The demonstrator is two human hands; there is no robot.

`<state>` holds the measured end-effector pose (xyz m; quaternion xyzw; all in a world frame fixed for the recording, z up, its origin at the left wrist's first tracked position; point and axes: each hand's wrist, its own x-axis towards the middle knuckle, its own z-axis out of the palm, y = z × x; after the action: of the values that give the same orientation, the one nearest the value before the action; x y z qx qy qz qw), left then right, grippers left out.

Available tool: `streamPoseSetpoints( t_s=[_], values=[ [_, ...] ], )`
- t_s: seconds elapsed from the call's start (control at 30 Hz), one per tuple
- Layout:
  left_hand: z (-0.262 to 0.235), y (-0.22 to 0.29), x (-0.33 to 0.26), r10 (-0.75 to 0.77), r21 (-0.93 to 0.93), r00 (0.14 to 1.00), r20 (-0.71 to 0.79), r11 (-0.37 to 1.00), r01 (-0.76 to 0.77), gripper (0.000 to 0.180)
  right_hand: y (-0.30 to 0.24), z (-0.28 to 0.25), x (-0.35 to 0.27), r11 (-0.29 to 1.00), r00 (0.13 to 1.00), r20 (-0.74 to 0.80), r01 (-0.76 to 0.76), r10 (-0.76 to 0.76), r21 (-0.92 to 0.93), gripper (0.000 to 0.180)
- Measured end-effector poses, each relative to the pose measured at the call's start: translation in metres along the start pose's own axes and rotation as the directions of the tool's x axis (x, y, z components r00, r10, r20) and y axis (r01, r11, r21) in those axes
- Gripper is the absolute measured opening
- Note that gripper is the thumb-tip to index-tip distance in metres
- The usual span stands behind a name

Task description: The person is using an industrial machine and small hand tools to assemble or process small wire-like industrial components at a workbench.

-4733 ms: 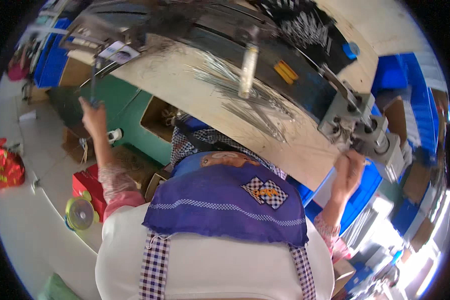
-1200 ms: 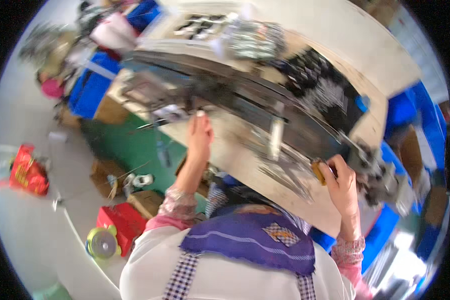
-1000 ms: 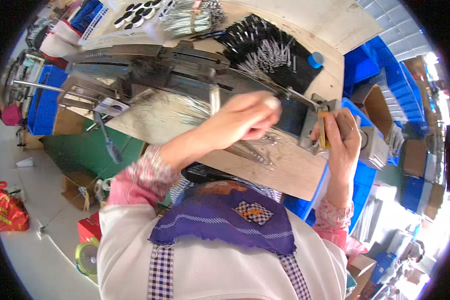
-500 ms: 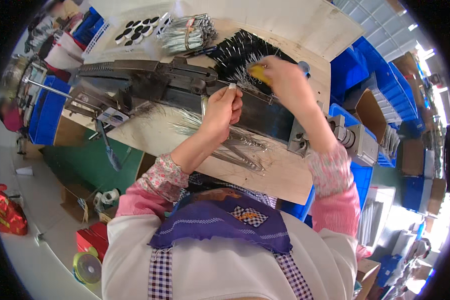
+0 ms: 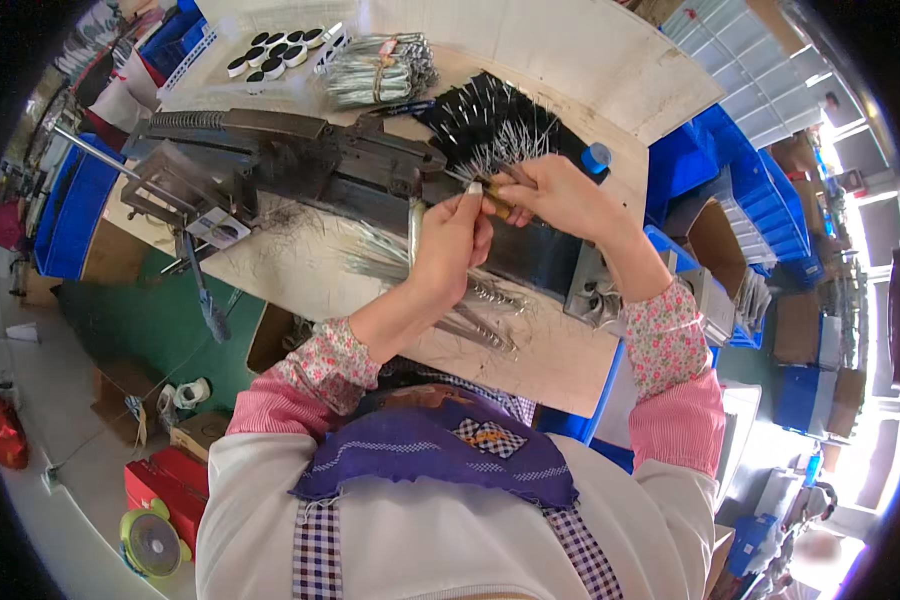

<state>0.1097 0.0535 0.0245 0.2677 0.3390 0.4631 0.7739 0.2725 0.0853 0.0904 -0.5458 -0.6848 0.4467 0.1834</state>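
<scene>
My left hand [image 5: 445, 245] is closed in a pinch in front of the dark metal machine [image 5: 370, 165]; something whitish shows at its thumb tip, and what the fingers pinch is too small to name. My right hand [image 5: 565, 200] is wrapped round a small yellow-handled tool [image 5: 500, 207], mostly hidden by the fingers. The tool's end meets the left fingertips. Just beyond both hands, many thin metal wires [image 5: 485, 110] stick up from a black cloth-like mat. Under my left wrist, more loose wires [image 5: 380, 250] lie on the wooden bench [image 5: 560, 350].
At the back stand a white basket [image 5: 210, 75] with black-topped white rolls and a bundle of wrapped metal pieces [image 5: 378, 70]. A blue round cap [image 5: 597, 157] sits right of the mat. Blue bins [image 5: 695, 160] flank the bench's right side; a metal clamp-like block [image 5: 598, 300] sits at its right end.
My right hand has come down and left from over the wires to my left hand, bringing the yellow-handled tool. My left hand has stayed pinched, shifting slightly.
</scene>
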Motion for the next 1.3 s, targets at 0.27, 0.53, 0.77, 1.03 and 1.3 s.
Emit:
streamPoseSetpoints(
  t_s=[0.27,0.53,0.77,1.03,1.3],
  values=[
    [0.005,-0.007,-0.001,-0.061,0.002,0.996,0.058,0.998,0.061,0.03,0.006,-0.02,0.0,0.922,0.989,0.109,-0.137,0.104,0.362,0.032],
    [0.009,0.012,0.005,-0.177,-0.443,0.936,0.304,0.844,0.303,0.07,-0.004,-0.024,0.001,0.982,0.997,0.027,0.073,-0.069,-0.177,0.028],
    [-0.001,0.025,0.004,-0.151,-0.585,0.946,0.288,0.754,0.299,0.077,-0.004,0.012,-0.025,0.645,0.817,-0.243,0.193,-0.523,-0.74,0.037],
    [-0.001,0.019,-0.015,-0.049,-0.485,0.976,0.213,0.862,0.149,0.07,-0.006,0.006,-0.015,0.921,0.86,-0.386,0.209,-0.334,-0.33,0.016],
    [-0.007,0.024,-0.011,-0.005,-0.439,0.974,0.225,0.892,0.106,0.061,-0.004,0.008,-0.006,0.841,0.856,-0.304,0.238,-0.418,-0.486,0.011]
  ],
)
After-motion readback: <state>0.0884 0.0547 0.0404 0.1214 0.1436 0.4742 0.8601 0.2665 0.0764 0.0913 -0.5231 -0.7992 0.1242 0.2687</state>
